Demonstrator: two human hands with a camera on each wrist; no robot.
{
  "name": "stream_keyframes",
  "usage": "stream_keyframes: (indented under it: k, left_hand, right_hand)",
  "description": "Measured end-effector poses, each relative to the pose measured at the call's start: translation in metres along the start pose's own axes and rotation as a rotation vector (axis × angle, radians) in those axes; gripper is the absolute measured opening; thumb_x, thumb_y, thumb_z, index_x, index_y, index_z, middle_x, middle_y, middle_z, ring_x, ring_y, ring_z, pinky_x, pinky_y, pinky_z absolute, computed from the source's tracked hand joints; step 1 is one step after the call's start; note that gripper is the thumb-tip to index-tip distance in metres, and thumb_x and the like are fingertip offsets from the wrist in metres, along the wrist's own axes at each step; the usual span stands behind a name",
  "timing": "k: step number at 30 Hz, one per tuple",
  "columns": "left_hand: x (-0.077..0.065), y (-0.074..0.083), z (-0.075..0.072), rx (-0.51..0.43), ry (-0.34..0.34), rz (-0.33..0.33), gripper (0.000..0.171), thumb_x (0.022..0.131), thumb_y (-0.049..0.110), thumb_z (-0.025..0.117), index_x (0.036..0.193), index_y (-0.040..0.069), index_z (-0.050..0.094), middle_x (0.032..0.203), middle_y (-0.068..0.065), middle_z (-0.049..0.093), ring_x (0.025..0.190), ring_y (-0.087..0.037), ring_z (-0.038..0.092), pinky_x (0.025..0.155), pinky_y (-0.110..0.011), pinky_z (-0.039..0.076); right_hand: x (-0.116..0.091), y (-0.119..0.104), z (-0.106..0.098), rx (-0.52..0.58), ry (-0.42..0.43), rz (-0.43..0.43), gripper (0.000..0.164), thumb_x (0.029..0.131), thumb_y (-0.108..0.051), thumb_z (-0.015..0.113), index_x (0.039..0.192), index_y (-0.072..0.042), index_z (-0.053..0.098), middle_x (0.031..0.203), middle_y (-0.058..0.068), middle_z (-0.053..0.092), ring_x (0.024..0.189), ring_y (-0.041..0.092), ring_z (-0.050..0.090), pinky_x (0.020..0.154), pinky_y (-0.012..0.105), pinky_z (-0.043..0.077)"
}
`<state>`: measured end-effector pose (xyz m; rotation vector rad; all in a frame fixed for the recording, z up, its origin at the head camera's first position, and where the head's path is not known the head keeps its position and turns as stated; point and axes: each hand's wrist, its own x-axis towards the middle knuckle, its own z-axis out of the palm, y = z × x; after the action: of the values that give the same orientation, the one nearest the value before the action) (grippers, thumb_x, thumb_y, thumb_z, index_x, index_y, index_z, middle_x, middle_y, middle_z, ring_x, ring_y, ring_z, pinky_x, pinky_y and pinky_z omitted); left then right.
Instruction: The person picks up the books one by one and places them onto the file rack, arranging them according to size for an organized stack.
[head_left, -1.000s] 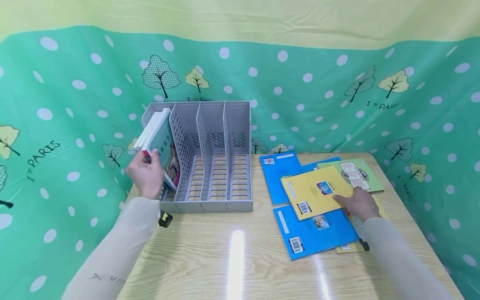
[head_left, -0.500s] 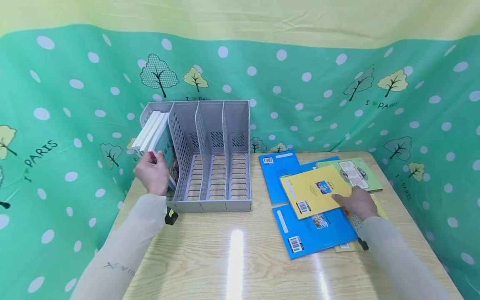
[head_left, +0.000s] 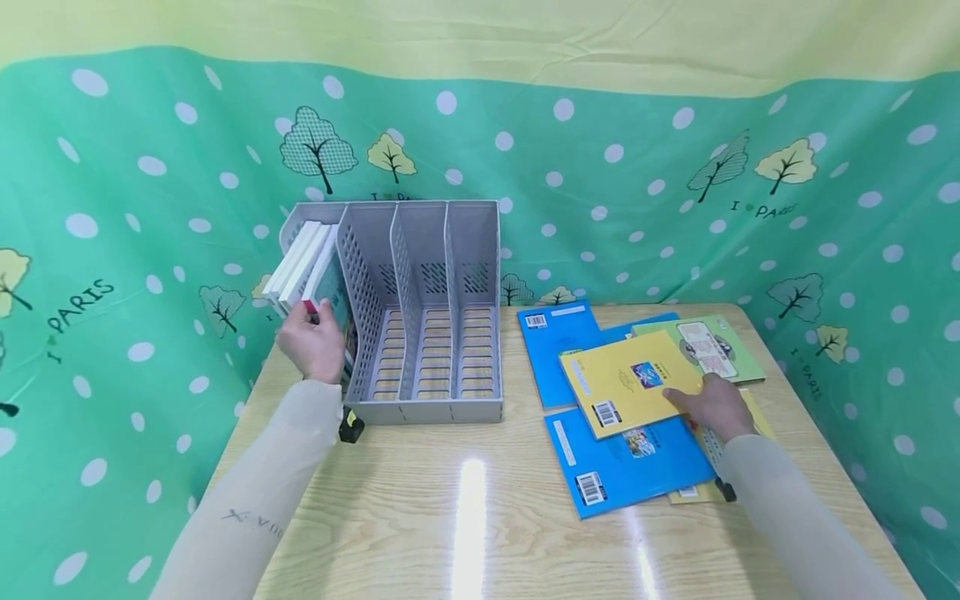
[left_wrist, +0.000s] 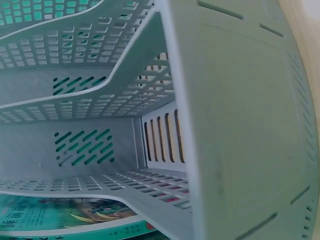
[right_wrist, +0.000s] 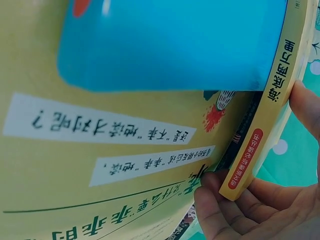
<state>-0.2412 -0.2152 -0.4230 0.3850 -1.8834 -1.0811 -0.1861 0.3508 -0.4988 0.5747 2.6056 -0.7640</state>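
Note:
My left hand (head_left: 313, 342) pinches the near edge of a green book (head_left: 338, 293) with a red patch on its spine. The book stands among other white-edged books (head_left: 292, 265) in the leftmost compartment of a grey file rack (head_left: 427, 412). In the left wrist view the green book (left_wrist: 40, 220) shows beside a perforated divider; the hand is out of that view. On the right, my right hand (head_left: 718, 407) grips a yellow book (head_left: 611, 379) lying over other books. Thumb and fingers hold its spine corner in the right wrist view, where the yellow book (right_wrist: 267, 120) appears edge-on.
Under and around the yellow book lie blue books (head_left: 592, 467), a green-covered book (head_left: 731, 354) and another yellow one (head_left: 759, 415) on the wooden table (head_left: 390, 517). A green dotted curtain (head_left: 600, 217) hangs behind and at both sides.
My left hand has shifted to the right, and the green book in it has turned more upright, showing the white-edged books to its left. My right hand has stayed on the yellow book.

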Motion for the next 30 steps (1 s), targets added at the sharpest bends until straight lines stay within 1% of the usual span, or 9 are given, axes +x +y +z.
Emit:
stream_keyframes:
  k: [5,12,18,21,27,30]
  left_hand:
    - [0.001,0.002,0.003,0.008,-0.003,-0.007,0.027,0.089,0.009,0.064,0.069,-0.004,0.053,0.065,-0.019,0.056,0.060,-0.022,0.045,0.053,-0.024,0.031]
    - [0.001,0.002,0.002,0.020,-0.023,-0.079,0.025,0.091,0.011,0.063,0.073,-0.003,0.054,0.072,-0.019,0.060,0.064,-0.022,0.047,0.056,-0.026,0.035]
    - [0.001,0.001,0.001,0.049,-0.034,-0.076,0.025,0.091,0.013,0.063,0.074,-0.003,0.055,0.073,-0.019,0.061,0.064,-0.023,0.048,0.056,-0.026,0.035]
    - [0.002,0.000,0.000,0.085,-0.075,-0.077,0.026,0.093,0.016,0.062,0.074,-0.001,0.055,0.071,-0.017,0.060,0.063,-0.023,0.048,0.052,-0.025,0.034]
    - [0.003,-0.001,-0.006,0.165,-0.183,-0.093,0.028,0.094,0.025,0.061,0.076,0.005,0.054,0.070,-0.013,0.059,0.059,-0.020,0.048,0.044,-0.024,0.033]
    - [0.004,-0.003,-0.009,0.173,-0.205,-0.069,0.026,0.093,0.024,0.063,0.078,0.003,0.057,0.072,-0.014,0.064,0.059,-0.021,0.052,0.045,-0.021,0.036]
  right_hand:
    - [0.001,0.000,0.001,0.005,-0.001,0.010,0.113,0.082,-0.068,0.058,0.145,0.013,0.010,0.139,0.041,0.025,0.110,0.049,0.037,0.097,0.068,0.036]
    - [-0.002,0.000,0.001,0.010,-0.003,0.006,0.113,0.083,-0.067,0.057,0.144,0.014,0.010,0.139,0.041,0.024,0.114,0.052,0.035,0.097,0.069,0.035]
    - [-0.002,0.000,0.002,0.008,0.009,-0.012,0.112,0.083,-0.067,0.057,0.144,0.015,0.011,0.139,0.042,0.025,0.113,0.052,0.036,0.097,0.069,0.035]
    - [-0.002,0.001,0.003,0.004,0.015,-0.017,0.110,0.084,-0.066,0.056,0.144,0.015,0.012,0.138,0.042,0.025,0.112,0.051,0.036,0.096,0.069,0.035]
    - [-0.003,0.001,0.001,0.003,0.019,-0.022,0.109,0.085,-0.065,0.057,0.144,0.015,0.013,0.137,0.042,0.027,0.109,0.050,0.038,0.096,0.068,0.037]
    - [-0.004,0.002,0.000,0.021,0.015,-0.018,0.108,0.085,-0.063,0.058,0.144,0.015,0.012,0.138,0.042,0.026,0.109,0.049,0.038,0.096,0.068,0.037]
